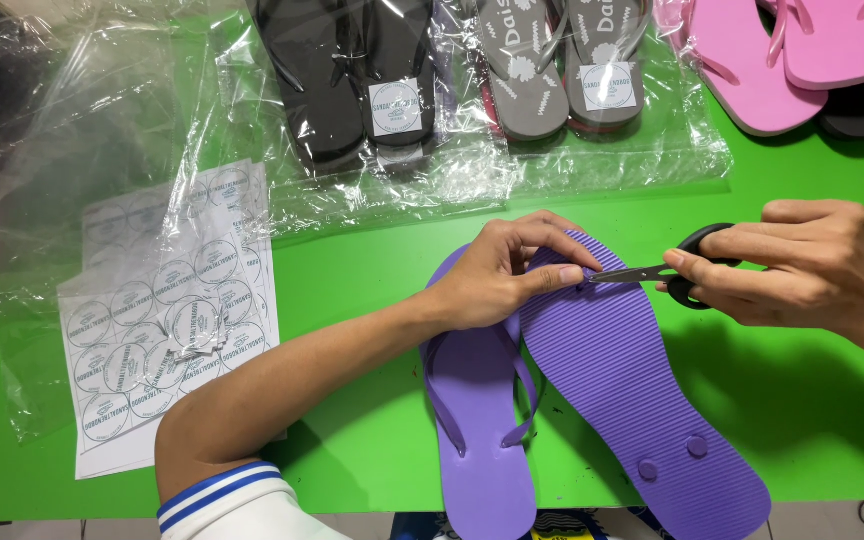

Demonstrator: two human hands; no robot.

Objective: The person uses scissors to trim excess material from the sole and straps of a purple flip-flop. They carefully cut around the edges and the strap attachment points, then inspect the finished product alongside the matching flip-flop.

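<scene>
scissors (677, 268) in right hand (812, 265) perhaps snipping sandal (632, 400)

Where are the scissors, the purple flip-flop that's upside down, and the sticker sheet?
scissors (697, 265): head view, on the black handle.
upside-down flip-flop (632, 390): head view, on its ribbed sole.
sticker sheet (137, 330): head view, mid-sheet.

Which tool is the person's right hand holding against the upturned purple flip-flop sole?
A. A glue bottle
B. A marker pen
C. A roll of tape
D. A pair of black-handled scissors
D: the right hand grips black-handled scissors, their blades pointing at the toe end of the ribbed purple sole, where the left hand pinches it.
</scene>
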